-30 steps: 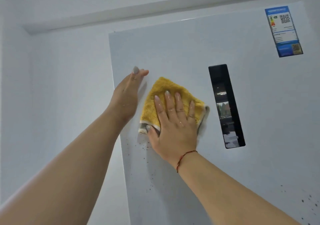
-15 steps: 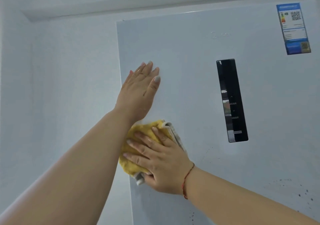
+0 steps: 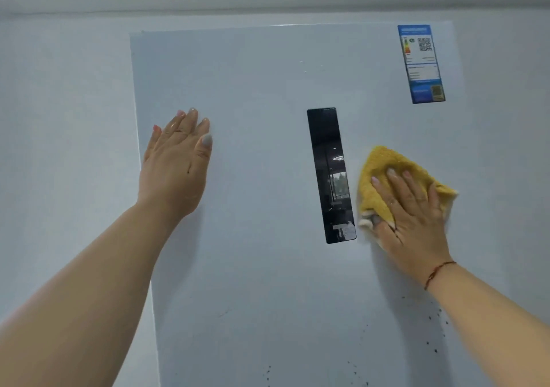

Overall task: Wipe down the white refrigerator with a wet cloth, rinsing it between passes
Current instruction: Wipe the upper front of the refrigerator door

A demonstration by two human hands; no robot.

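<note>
Item: white refrigerator door (image 3: 262, 267). Your right hand (image 3: 413, 217) presses the yellow cloth (image 3: 384, 175) flat, fingers extended, just right of the black control panel (image 3: 330, 175). Your left hand (image 3: 175, 163) rests flat and empty near the door's left edge.

Risks: the wet cloth may drag over the panel or the energy label (image 3: 422, 63) above.

Room: bare door below, where dark specks (image 3: 431, 327) remain.
</note>
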